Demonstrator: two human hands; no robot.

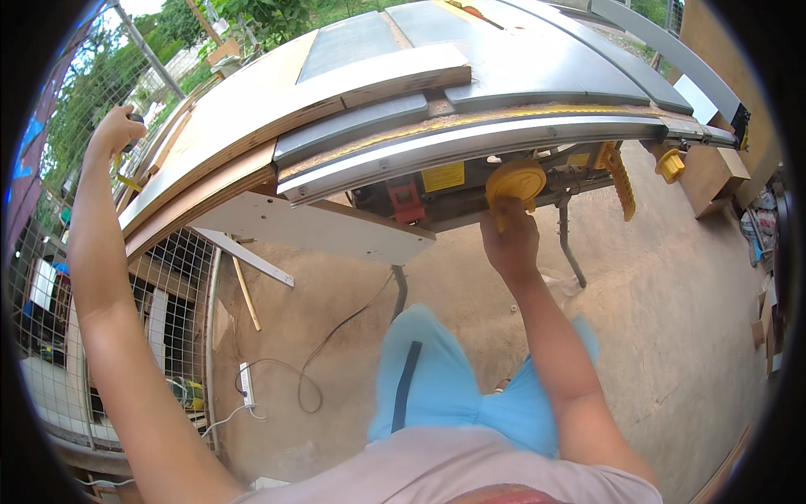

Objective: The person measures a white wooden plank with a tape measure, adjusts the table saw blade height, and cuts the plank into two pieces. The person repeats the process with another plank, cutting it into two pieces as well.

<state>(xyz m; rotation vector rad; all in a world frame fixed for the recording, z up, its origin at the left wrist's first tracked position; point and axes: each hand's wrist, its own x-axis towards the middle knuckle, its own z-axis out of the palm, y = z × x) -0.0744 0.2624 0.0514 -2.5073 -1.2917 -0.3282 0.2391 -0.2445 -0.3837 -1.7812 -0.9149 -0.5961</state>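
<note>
My left hand (114, 133) is closed on a small dark tape measure (135, 132), with some yellow tape below it, at the far left of the boards on the table saw. My right hand (510, 245) grips the handle of a yellow handwheel (516, 181) under the saw's front rail (470, 137). Above the rail are the saw's grey metal top (554, 59) and a pale board (361, 80) along its left part. A red switch (407, 199) sits left of the handwheel.
Yellow levers (623, 189) hang at the right. Metal legs (571, 252), a cable, a power strip (246, 385) and loose strips of wood (248, 298) are below. Wire fencing (164, 328) stands at the left; wooden boxes (712, 181) are at the right.
</note>
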